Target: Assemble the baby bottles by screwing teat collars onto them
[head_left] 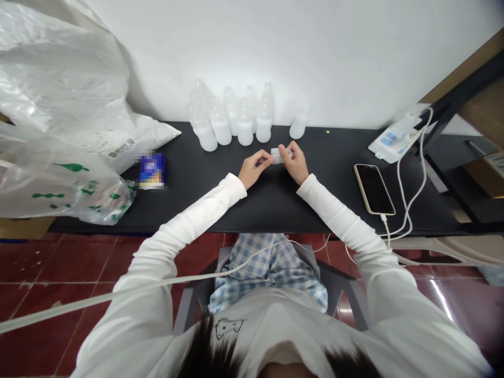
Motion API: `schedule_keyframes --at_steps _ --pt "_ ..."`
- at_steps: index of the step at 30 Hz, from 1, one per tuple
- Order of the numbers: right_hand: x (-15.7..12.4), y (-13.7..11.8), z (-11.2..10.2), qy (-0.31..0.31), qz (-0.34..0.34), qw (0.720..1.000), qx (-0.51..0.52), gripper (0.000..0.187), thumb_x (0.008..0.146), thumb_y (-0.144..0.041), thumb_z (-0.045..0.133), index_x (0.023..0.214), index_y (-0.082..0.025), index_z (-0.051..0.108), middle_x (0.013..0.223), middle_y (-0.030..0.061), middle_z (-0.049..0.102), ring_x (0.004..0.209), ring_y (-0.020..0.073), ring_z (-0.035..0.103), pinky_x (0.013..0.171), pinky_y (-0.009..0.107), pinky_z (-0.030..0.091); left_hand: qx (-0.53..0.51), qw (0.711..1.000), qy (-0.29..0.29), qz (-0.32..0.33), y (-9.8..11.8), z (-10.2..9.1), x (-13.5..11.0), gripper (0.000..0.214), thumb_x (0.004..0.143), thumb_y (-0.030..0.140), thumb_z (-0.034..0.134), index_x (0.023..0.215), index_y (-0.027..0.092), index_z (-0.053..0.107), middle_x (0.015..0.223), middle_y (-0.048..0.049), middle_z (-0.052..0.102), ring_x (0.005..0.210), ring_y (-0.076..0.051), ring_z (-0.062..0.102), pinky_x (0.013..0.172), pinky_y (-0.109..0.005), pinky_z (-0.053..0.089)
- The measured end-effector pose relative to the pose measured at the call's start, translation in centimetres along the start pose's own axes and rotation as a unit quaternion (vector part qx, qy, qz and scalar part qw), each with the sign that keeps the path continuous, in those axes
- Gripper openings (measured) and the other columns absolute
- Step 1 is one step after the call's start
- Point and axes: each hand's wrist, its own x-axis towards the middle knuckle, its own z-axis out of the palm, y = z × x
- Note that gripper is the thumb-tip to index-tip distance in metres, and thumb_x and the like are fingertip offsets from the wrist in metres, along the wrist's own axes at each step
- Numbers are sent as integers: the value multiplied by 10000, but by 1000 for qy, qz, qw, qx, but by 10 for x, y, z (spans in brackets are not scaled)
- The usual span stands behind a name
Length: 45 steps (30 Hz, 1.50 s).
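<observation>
We've a small clear plastic piece (275, 156) in our R hand (294, 164), pinched btwn thumb & fingers, just above the black desk (189, 205), roughly mid-width. Our L hand (254, 169) has thumb & fingertips drawn close together at the piece's L end; the gap's v. narrow, but we can't tell if they grip it or only touch.

Behind our hands, nr the wall (334, 63), a cluster of translucent bottles (244, 128) stands upright, w/ a lone bottle (298, 127) apart to the R. On our L: a blue packet (153, 169) (blurred, label unreadable), next to a clear plastic bag w/ green print (79, 184) and a big white plastic bag (59, 68).

Far R: a smartphone (374, 189), screen dark, white cable (386, 223) in its near end; a white power strip (388, 143) lies beyond it. We're seated, white sleeves, blue-check trousers (268, 268), red tile floor (79, 260) below.
</observation>
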Motion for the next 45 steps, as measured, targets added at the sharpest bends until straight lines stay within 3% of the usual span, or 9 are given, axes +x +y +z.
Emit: schedule_keyframes --at_steps 8,16,21,27,33,35,38,41,45 --pt "-5 -7 -3 -68 -82 988 -112 448 862 -673 587 967 -239 557 768 -6 570 694 166 529 712 332 510 -115 990 62 -58 -5 0 3 248 837 265 663 656 194 508 644 27 483 656 -123 458 701 -268 424" --pt "6 -6 -22 -178 -259 910 -270 391 957 -474 555 1238 -210 623 1134 136 674 1059 273 620 970 450 537 -173 974 71 -129 -8 1 7 261 835 110 586 609 177 474 597 36 493 571 -91 449 622 -240 380" --pt "5 -9 -26 -210 -287 893 -275 297 989 -285 493 1245 -258 641 1318 117 637 1237 260 593 1041 451 540 -161 974 65 -147 -11 -1 8 289 845 117 597 585 175 484 556 37 500 535 -81 455 588 -227 382" --pt "2 -14 -29 -258 -308 880 -252 425 975 -91 349 1215 -259 656 1426 78 598 1385 217 515 1125 476 512 -148 977 52 -147 -11 -4 10 320 859 259 661 583 183 519 532 33 494 512 -83 450 551 -223 405" --pt "4 -22 -39 -256 -353 876 -206 266 1024 -302 418 1001 -271 682 1324 38 669 1344 214 555 1165 546 464 -186 956 102 -202 -10 -15 16 332 812 289 679 551 178 507 503 34 475 482 -81 462 509 -217 416" --pt "6 -25 -46 -210 -346 881 -244 299 1031 -337 392 981 -267 678 1311 51 669 1339 235 549 1144 566 454 -183 954 117 -204 -11 -19 17 346 817 301 680 544 172 510 504 30 488 476 -76 466 503 -212 415" --pt "12 -25 -59 -117 -275 885 -357 297 1014 -309 382 1064 -246 668 1285 118 651 1264 289 562 1059 558 444 -161 965 103 -178 -14 -21 17 373 819 359 715 553 170 534 528 19 526 484 -70 474 497 -205 407" --pt "16 -13 -74 -74 -192 857 -472 290 950 -351 494 1148 -197 640 1140 162 658 1095 322 581 1000 568 395 -145 974 87 -152 -17 -19 14 360 822 413 733 603 175 574 591 7 571 535 -79 515 506 -209 408" --pt "15 16 -95 -34 -97 831 -547 402 910 -463 548 1096 -118 639 988 181 655 1003 342 568 956 602 366 -138 977 89 -133 -19 -18 13 291 844 401 713 680 183 612 674 -2 619 631 -105 569 549 -221 421"
